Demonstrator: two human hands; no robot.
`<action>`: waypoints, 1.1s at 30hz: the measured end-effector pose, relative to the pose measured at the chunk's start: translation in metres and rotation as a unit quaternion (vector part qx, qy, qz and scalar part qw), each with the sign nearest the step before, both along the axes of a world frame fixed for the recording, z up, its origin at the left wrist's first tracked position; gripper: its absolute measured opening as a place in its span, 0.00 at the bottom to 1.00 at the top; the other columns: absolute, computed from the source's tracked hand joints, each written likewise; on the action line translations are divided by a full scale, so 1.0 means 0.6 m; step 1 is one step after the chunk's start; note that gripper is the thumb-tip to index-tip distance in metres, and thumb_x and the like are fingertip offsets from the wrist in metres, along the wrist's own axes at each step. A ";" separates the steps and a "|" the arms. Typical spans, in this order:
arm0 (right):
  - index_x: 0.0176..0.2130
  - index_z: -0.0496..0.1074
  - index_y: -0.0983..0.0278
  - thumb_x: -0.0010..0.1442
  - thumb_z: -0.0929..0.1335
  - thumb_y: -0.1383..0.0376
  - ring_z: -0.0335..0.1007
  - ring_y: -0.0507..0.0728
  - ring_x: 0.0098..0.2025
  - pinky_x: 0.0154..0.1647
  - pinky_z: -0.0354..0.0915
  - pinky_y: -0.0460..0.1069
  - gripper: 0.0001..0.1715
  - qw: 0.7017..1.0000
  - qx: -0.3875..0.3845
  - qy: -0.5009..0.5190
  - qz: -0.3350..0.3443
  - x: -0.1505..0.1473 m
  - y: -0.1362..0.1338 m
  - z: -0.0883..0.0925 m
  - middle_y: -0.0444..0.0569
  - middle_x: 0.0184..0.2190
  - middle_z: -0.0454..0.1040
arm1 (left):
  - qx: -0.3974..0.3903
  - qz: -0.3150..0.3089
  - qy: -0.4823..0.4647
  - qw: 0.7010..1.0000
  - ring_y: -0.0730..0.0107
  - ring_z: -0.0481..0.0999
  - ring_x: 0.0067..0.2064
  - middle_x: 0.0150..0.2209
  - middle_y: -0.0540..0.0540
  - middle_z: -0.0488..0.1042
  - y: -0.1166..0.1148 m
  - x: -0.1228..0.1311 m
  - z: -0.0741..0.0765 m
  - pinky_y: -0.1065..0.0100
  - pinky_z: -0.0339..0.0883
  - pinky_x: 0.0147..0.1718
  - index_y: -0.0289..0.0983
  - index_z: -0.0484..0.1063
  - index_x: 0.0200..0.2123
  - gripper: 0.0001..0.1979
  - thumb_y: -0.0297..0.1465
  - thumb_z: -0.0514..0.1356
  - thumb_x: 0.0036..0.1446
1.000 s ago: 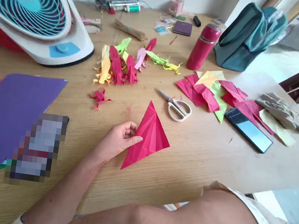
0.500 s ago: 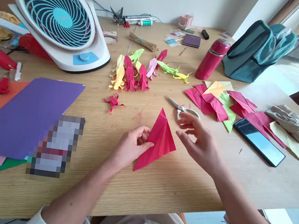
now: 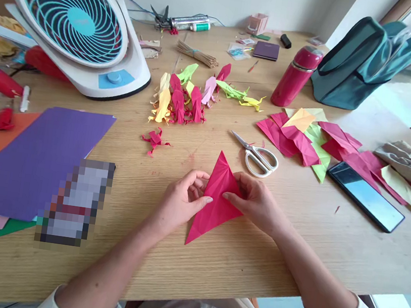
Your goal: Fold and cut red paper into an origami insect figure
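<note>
A pale wooden table [image 3: 243, 269] stands against a white wall, and from where I stand the whole business sits at its near edge: a creased magenta paper triangle [image 3: 209, 221] held between two hands. The left hand [image 3: 182, 199] pinches its left edge, thumb on the front face, other fingers curled at that edge; the right hand [image 3: 260, 202] pinches the right side, its thumb lying further in over the paper. So neither hand is clearly nearer; the paper lies directly between them, its long axis running far to near, one point away from the person, the near point slanting a little left. I can't tell whether that point touches the wood. Just beyond the right hand lie white-handled scissors [image 3: 252, 153]; far and left, a small magenta folded figure [image 3: 155, 140]; farther left, a purple sheet [image 3: 36, 161] and a fan [image 3: 81, 22].
</note>
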State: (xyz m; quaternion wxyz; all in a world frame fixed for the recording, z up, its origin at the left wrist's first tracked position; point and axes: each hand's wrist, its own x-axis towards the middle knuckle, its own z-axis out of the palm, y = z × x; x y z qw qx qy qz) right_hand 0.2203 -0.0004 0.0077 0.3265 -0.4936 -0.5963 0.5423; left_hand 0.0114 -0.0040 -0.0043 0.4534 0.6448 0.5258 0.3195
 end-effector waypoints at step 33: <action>0.34 0.69 0.59 0.57 0.73 0.46 0.69 0.57 0.33 0.33 0.70 0.52 0.21 0.989 0.051 0.075 -0.117 -0.003 0.001 -0.026 0.47 0.30 0.73 | 0.015 0.044 -0.047 0.998 0.72 0.73 0.32 0.30 0.51 0.72 -0.002 0.000 0.009 0.72 0.66 0.33 0.38 0.70 0.33 0.04 0.32 0.60 0.60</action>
